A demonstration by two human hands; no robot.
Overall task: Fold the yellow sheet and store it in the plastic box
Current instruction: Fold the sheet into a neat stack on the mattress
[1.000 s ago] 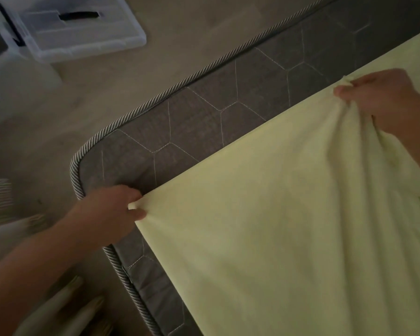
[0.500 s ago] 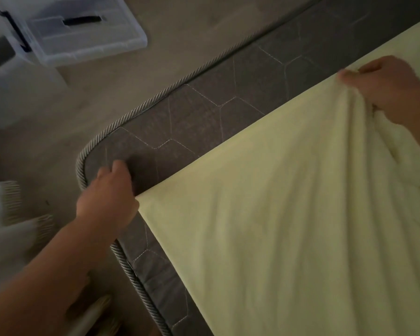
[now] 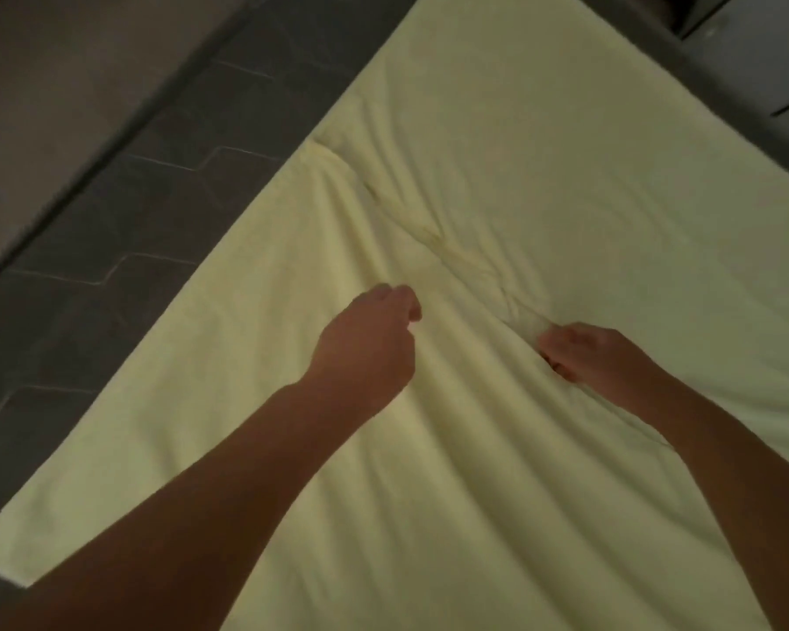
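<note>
The left forearm [image 3: 192, 507], at 7 o'clock, and the right forearm [image 3: 739, 462], at 4 o'clock, are bare along their whole visible length. The left hand [image 3: 365, 343] and right hand [image 3: 597, 352] are bare too, their outlines softened by blur and dim light.

Both forearms extended forward; left hand [image 3: 369, 346] fingers curled, hold unclear; right hand [image 3: 595, 352] pinches yellow sheet [image 3: 565, 175].

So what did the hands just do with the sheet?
The left hand let go of the corner and moved to the middle of the yellow sheet. The right hand moved there too and grips a bunched ridge. The sheet stays spread on the mattress.
</note>
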